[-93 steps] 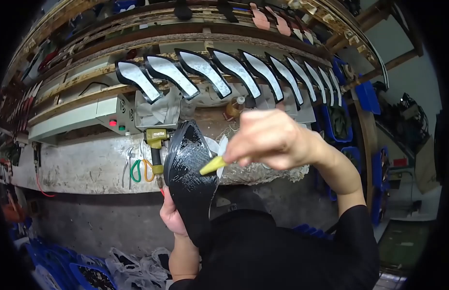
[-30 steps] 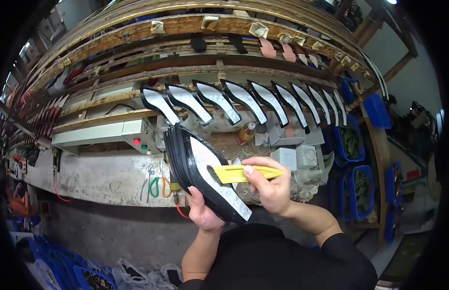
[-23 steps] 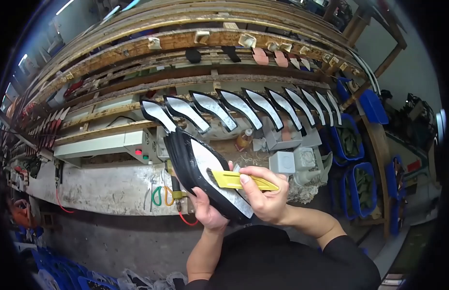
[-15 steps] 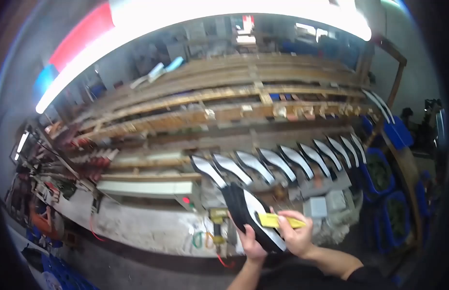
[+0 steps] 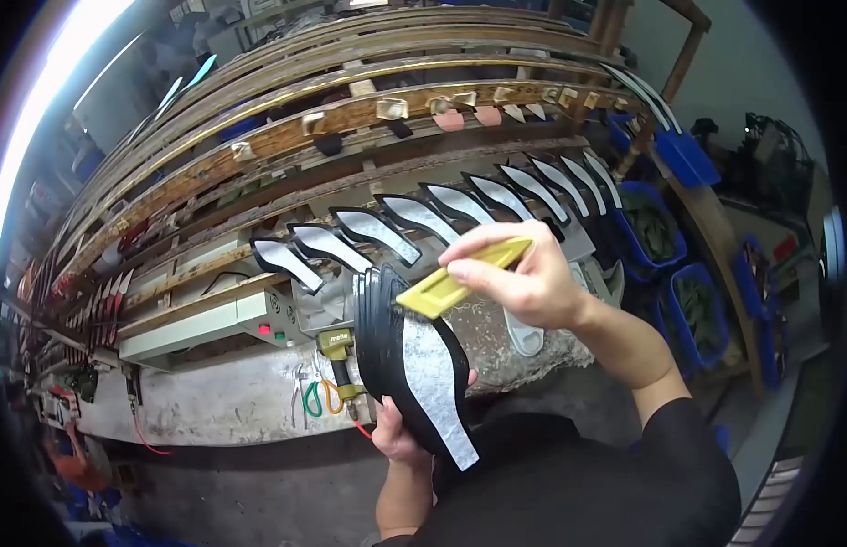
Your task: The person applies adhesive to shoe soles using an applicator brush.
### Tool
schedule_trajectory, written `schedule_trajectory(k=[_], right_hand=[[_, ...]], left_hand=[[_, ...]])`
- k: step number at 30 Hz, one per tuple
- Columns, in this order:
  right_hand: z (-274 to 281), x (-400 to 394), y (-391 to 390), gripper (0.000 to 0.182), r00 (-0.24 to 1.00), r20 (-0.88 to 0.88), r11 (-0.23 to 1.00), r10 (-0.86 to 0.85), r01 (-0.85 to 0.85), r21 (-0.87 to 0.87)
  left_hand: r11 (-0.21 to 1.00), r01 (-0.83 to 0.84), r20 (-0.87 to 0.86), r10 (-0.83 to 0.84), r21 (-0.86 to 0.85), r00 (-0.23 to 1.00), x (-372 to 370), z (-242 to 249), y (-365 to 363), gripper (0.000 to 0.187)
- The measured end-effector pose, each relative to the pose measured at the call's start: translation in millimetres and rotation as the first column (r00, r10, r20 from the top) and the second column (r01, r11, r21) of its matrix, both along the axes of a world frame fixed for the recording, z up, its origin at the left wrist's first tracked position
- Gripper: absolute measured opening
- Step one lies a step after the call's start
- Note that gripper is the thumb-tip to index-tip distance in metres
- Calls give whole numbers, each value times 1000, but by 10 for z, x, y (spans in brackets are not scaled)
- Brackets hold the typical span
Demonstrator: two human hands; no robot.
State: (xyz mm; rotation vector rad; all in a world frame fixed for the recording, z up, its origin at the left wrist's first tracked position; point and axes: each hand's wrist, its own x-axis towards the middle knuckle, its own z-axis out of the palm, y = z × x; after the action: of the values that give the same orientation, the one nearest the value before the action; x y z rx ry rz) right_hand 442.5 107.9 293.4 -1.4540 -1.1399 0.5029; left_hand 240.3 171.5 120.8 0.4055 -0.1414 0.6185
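My left hand [image 5: 396, 436] is closed around the lower part of a stack of black insoles [image 5: 376, 337], holding it upright and slightly tilted above the floor in front of the bench. On the face turned toward me, the top insole carries a mottled grey-white board [image 5: 426, 356]. Pinched between the thumb and fingers of my right hand [image 5: 540, 290] is a flat yellow brush [image 5: 460, 281]. Its lower edge, with short dark bristles, is at the upper end of the board; whether it touches cannot be made out. Behind, similar insoles [image 5: 364, 230] lean in a slanting row along the rack.
On the bench [image 5: 214, 415] lie a yellow-green air tool [image 5: 335, 351] and scissors [image 5: 312, 398]. A grey box [image 5: 205, 324] with red and green buttons stands left. Wooden rails [image 5: 287, 114] cross behind. Blue baskets [image 5: 661, 251] of dark pieces stand right.
My view has tilted down and turned. The brush has moved from the insole's middle up to its upper end. The stack now faces me more squarely, with its layered edges showing.
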Motion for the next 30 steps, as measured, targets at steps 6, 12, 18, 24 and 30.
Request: schedule_trajectory(k=[6, 12, 18, 24, 30], right_hand=[[-29, 462, -471, 17, 999, 19, 956, -26, 20, 291], [-154, 890, -823, 20, 994, 100, 990, -53, 39, 139], [-67, 1129, -1076, 20, 840, 518, 936, 165, -299, 186], [-317, 1022, -1215, 18, 738, 577, 881, 349, -469, 66], [-308, 781, -1180, 20, 740, 574, 863, 352, -494, 107]], left_hand=[[999, -49, -257, 52, 18, 965, 241, 278, -255, 69], [998, 5, -337, 15, 56, 941, 629, 361, -615, 69], [996, 81, -261, -89, -42, 961, 926, 427, -804, 64], [992, -1, -169, -21, -129, 985, 1233, 237, -788, 55], [875, -207, -62, 200, -438, 978, 1361, 377, -509, 51]])
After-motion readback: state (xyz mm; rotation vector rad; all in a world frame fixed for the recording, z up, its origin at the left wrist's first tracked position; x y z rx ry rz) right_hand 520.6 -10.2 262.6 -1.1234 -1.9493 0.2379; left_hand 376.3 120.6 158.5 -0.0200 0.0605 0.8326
